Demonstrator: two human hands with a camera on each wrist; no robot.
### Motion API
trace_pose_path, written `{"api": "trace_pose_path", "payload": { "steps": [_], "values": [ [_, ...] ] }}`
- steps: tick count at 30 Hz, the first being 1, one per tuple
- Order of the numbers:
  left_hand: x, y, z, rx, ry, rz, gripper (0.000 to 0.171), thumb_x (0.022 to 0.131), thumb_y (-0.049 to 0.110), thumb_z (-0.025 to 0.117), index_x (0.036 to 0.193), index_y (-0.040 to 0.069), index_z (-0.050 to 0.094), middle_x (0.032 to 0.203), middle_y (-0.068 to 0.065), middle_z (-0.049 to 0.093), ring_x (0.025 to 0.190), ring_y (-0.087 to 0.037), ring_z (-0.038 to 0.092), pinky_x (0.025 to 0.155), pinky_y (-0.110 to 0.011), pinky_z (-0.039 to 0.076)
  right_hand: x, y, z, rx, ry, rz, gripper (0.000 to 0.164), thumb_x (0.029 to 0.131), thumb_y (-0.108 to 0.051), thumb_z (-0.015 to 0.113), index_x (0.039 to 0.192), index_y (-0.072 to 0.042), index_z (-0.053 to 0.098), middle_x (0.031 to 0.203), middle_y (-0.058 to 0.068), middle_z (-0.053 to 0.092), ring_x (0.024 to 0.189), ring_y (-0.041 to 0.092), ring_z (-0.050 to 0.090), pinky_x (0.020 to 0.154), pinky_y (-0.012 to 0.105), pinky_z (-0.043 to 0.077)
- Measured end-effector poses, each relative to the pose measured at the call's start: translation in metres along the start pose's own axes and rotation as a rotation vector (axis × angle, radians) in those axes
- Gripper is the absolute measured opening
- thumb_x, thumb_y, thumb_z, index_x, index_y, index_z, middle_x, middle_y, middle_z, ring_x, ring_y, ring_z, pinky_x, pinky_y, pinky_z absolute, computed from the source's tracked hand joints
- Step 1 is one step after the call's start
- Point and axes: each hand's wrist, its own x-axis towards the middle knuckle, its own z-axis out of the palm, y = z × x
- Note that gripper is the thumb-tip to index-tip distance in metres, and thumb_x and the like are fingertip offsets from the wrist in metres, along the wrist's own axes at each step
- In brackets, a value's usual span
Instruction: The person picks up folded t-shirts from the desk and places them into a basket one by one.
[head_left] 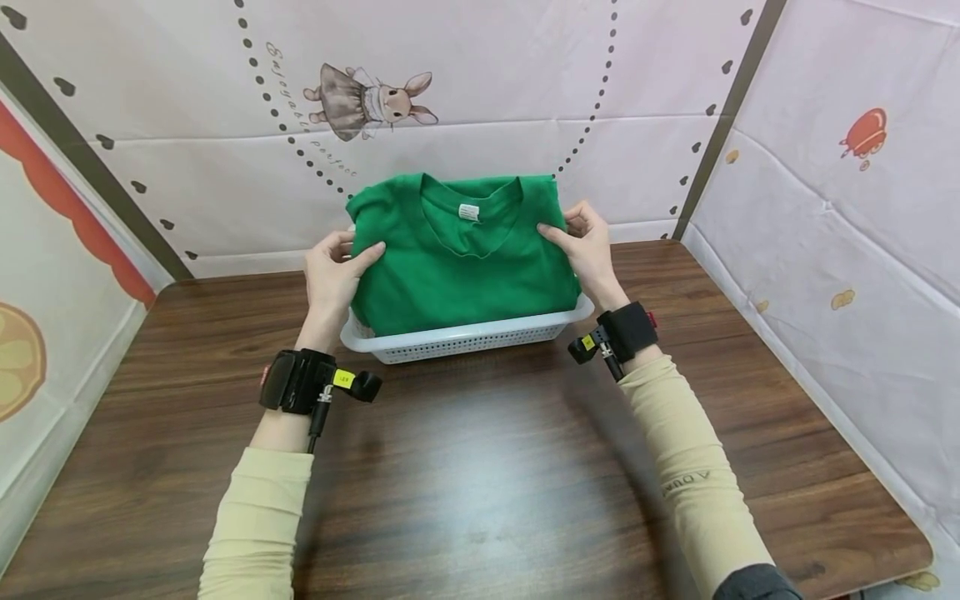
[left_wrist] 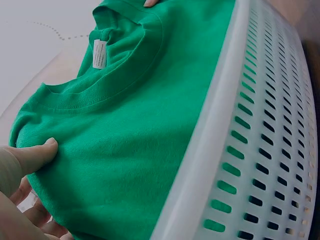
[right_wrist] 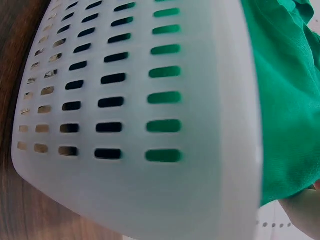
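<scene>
A folded green T-shirt (head_left: pixel 465 279), its V-shaped collar and white label facing up, leans in a white perforated plastic basket (head_left: pixel 472 337). My left hand (head_left: pixel 333 268) pinches the shirt's left edge, thumb on the front and fingers behind. On the opposite edge, my right hand (head_left: pixel 588 246) holds the cloth between thumb and fingers. The left wrist view shows the left thumb (left_wrist: pixel 37 157) lying on the green cloth, with fingers curled under the edge. In the right wrist view the basket wall (right_wrist: pixel 200 125) fills most of the picture, and only a bit of the right hand (right_wrist: pixel 305 210) shows.
The basket stands on a brown wooden table (head_left: pixel 465 467), near its back edge. Behind it hangs a pale printed cloth (head_left: pixel 487 83) with a rabbit figure, and further printed cloth panels (head_left: pixel 840 233) flank the table.
</scene>
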Motion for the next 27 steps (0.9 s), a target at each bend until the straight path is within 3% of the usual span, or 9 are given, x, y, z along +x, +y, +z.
{"api": "trace_pose_path", "payload": {
  "steps": [17, 22, 27],
  "values": [
    [0.018, -0.016, 0.004, 0.151, 0.0, -0.068, 0.04, 0.091, 0.034, 0.062, 0.121, 0.007, 0.064, 0.086, 0.015, 0.052, 0.081, 0.002, 0.05, 0.08, -0.02, 0.047, 0.014, 0.024, 0.006, -0.112, -0.016, 0.124, 0.018, 0.088, -0.018, 0.068, 0.085, -0.016, 0.05, 0.088, -0.008, 0.062, 0.078, 0.007, 0.061, 0.074, 0.024, 0.05],
    [0.023, -0.018, 0.007, 0.163, -0.01, -0.111, 0.042, 0.095, 0.031, 0.057, 0.13, 0.009, 0.058, 0.11, -0.004, 0.062, 0.101, -0.015, 0.057, 0.094, -0.032, 0.048, 0.016, 0.027, 0.007, -0.149, -0.03, 0.167, 0.014, 0.091, -0.018, 0.064, 0.09, -0.015, 0.051, 0.088, -0.006, 0.061, 0.079, 0.007, 0.059, 0.079, 0.028, 0.049],
    [0.027, -0.023, 0.008, 0.184, -0.03, -0.14, 0.042, 0.099, 0.023, 0.051, 0.138, 0.009, 0.05, 0.132, -0.018, 0.055, 0.123, -0.028, 0.052, 0.104, -0.04, 0.043, 0.017, 0.033, 0.006, -0.216, -0.044, 0.193, 0.017, 0.094, -0.016, 0.06, 0.107, -0.006, 0.055, 0.103, 0.008, 0.062, 0.089, 0.013, 0.058, 0.089, 0.034, 0.049]
  ]
}}
